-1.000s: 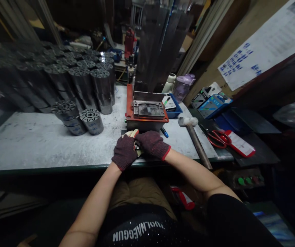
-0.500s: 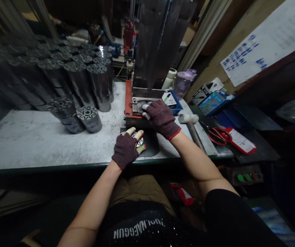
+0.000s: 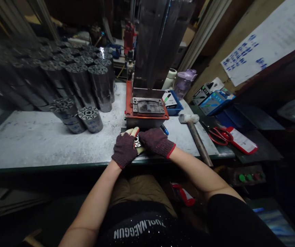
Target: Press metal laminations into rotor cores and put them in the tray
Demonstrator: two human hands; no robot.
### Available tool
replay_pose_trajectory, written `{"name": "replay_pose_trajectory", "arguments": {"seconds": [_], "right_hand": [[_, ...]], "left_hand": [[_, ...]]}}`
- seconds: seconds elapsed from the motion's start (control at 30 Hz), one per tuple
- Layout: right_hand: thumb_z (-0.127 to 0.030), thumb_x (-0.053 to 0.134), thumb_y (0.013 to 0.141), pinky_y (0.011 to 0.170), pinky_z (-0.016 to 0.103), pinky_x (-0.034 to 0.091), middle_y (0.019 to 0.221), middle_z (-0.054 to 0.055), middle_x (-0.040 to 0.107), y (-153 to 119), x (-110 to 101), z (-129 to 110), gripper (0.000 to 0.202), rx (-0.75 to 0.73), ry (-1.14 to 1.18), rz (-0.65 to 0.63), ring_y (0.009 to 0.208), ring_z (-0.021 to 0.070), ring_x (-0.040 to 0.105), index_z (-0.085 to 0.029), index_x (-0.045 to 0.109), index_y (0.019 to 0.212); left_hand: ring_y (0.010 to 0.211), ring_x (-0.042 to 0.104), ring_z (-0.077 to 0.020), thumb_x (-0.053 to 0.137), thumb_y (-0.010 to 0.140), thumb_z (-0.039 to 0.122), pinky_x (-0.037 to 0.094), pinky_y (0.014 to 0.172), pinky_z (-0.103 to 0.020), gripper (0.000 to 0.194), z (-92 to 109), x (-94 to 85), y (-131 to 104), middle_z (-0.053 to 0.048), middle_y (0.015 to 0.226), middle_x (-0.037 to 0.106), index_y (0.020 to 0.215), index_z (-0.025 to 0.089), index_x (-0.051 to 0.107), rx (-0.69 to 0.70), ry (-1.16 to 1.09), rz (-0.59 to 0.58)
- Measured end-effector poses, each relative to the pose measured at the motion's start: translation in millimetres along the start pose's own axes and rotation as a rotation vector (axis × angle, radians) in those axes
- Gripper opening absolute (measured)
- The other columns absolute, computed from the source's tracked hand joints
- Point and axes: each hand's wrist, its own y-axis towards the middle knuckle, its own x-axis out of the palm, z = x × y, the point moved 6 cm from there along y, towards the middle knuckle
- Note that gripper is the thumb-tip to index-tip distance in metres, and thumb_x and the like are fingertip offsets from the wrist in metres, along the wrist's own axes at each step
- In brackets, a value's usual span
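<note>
On a dark mat at the table's front edge, my left hand, in a dark red knit glove with pale fingertips, curls around the left side of a round slotted metal core. Only part of the core's star-like top shows between the hands. Against its right side is my gloved right hand, closed, its fingertips hidden; I cannot see what they hold. Just behind the hands stands an orange-red press-like fixture with a metal slot plate on top. A blue marker lies beside my right hand.
Two short slotted core stacks stand to the left, before dense rows of taller stacks. Rightward lie a white-headed mallet, red-handled scissors and a blue tray. Bottles stand behind.
My right hand has come off the fixture's slot plate and down toward me, to the core's right side. The slot plate and blue marker are now visible. My left hand stays around the core.
</note>
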Motion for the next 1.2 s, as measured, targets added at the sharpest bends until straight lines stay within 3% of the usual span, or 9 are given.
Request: {"name": "replay_pose_trajectory", "arguments": {"seconds": [0.13,0.2,0.3,0.4,0.6,0.83,1.03,1.1,1.2], "right_hand": [[-0.039,0.043,0.103,0.078,0.034,0.05,0.112,0.013,0.075,4,-5,7,0.041,0.068,0.064,0.014,0.098,0.0276,0.071,-0.024,0.058,0.138],[-0.042,0.046,0.101,0.085,0.035,0.05,0.115,0.012,0.074,0,-12,20,0.044,0.104,0.117,0.18,0.103,0.0267,0.069,-0.021,0.058,0.138],[-0.041,0.046,0.102,0.099,0.044,0.044,0.127,0.018,0.067,-7,-33,47,0.049,0.19,0.074,0.555,0.117,0.031,0.059,-0.015,0.056,0.142],[-0.044,0.049,0.099,0.106,0.05,0.036,0.133,0.02,0.062,3,-47,63,0.054,0.181,0.032,0.71,0.123,0.0348,0.05,-0.011,0.056,0.141],[-0.041,0.052,0.098,0.101,0.045,0.036,0.124,0.019,0.065,30,-58,68,0.048,0.062,0.035,0.607,0.116,0.0331,0.05,-0.009,0.063,0.133],[-0.035,0.048,0.099,0.091,0.041,0.041,0.109,0.017,0.07,19,-68,55,0.035,0.108,-0.005,0.525,0.104,0.0301,0.058,-0.013,0.071,0.114],[-0.031,0.039,0.101,0.09,0.033,0.048,0.112,0.011,0.075,-19,-20,32,0.038,0.102,0.247,0.581,0.103,0.0228,0.066,-0.018,0.07,0.12],[-0.028,0.043,0.098,0.089,0.034,0.05,0.114,0.011,0.074,-24,0,22,0.037,0.053,0.272,0.461,0.103,0.0237,0.067,-0.016,0.068,0.123],[-0.025,0.05,0.095,0.086,0.037,0.051,0.113,0.015,0.074,-22,14,7,0.034,-0.015,0.192,0.168,0.104,0.0279,0.068,-0.014,0.069,0.121]], "left_hand": [[0.12,0.059,-0.0331,0.079,0.074,0.05,0.045,0.105,-0.047,0.084,-1,-3.3,-1,-0.015,0.133,0.062,0.145,0.018,0.048,-0.057,0.015,0.036],[0.126,0.055,-0.0343,0.078,0.075,0.05,0.044,0.107,-0.048,0.088,2,-4.3,-2,-0.017,0.138,0.058,0.149,0.017,0.044,-0.036,0.008,0.049],[0.137,0.046,-0.0358,0.074,0.082,0.042,0.042,0.111,-0.048,0.081,10,-2.2,-4,-0.016,0.153,0.043,0.153,0.023,0.041,0.073,0.029,0.023],[0.135,0.048,-0.0356,0.068,0.088,0.035,0.041,0.112,-0.049,0.061,13,1.5,-4,-0.015,0.153,0.043,0.146,0.026,0.052,0.133,0.082,-0.011],[0.128,0.054,-0.0328,0.065,0.089,0.041,0.043,0.111,-0.048,0.051,10,4.3,0,-0.012,0.145,0.052,0.138,0.027,0.061,0.121,0.119,-0.037],[0.122,0.057,-0.0336,0.066,0.089,0.045,0.045,0.106,-0.048,0.05,14,1.8,1,-0.013,0.144,0.054,0.136,0.029,0.063,0.094,0.174,-0.038],[0.125,0.056,-0.0355,0.072,0.082,0.051,0.045,0.106,-0.049,0.072,8,0.3,-3,-0.015,0.146,0.052,0.146,0.026,0.051,-0.002,0.085,0.01],[0.13,0.053,-0.0356,0.076,0.078,0.049,0.044,0.109,-0.049,0.081,5,1.0,-3,-0.017,0.147,0.051,0.149,0.021,0.047,-0.015,0.038,0.004],[0.133,0.051,-0.0342,0.076,0.077,0.041,0.042,0.112,-0.047,0.08,4,1.6,-3,-0.015,0.148,0.051,0.148,0.02,0.047,-0.003,-0.008,-0.014]]}}
